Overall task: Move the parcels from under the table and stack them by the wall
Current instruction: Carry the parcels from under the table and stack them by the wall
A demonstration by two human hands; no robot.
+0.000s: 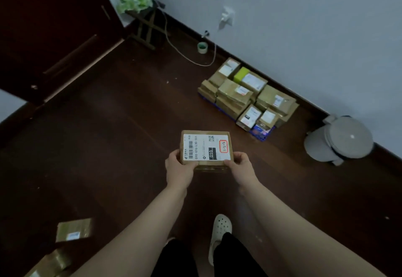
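Dark floor (108,146) — both hands (179,169) (241,167) grip parcel (206,147).

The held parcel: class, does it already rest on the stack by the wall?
No, the left hand and right hand hold the parcel above the floor, apart from the stack.

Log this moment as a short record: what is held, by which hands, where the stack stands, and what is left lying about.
held: labelled parcel, off the floor, label up
hands: left hand and right hand each grip a near corner
stack: stack of parcels on the floor against the wall
remaining: loose parcels on the floor, lower left
nearby: grey bin right of the stack
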